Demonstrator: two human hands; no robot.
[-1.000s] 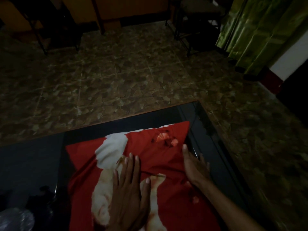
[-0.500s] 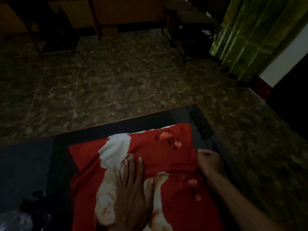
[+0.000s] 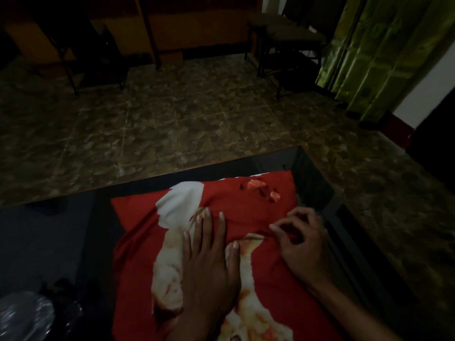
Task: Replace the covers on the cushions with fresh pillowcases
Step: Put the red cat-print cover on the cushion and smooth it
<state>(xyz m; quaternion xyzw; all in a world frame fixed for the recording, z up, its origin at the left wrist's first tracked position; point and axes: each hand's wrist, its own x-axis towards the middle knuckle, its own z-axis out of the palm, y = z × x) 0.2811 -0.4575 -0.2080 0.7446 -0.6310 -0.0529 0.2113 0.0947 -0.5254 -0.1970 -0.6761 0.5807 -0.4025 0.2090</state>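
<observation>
1. Left hand [image 3: 209,269]: flat, fingers straight, pressing on red pillowcase [image 3: 138,262].
2. Right hand [image 3: 301,244]: fingers curled, pinching a fold of the pillowcase.
3. Pillowcase: red, cream printed figure, no legible writing; spread on dark glossy worktop [image 3: 49,242].
4. Crinkled clear plastic [image 3: 22,316]: worktop, near left; contents indiscernible.
5. Tiled floor [image 3: 172,119], chairs [image 3: 283,38], green curtain [image 3: 374,52] beyond.

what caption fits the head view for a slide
Left hand pressed flat on a red printed pillowcase on a dark glossy table while the right hand pinches a fold.
</observation>
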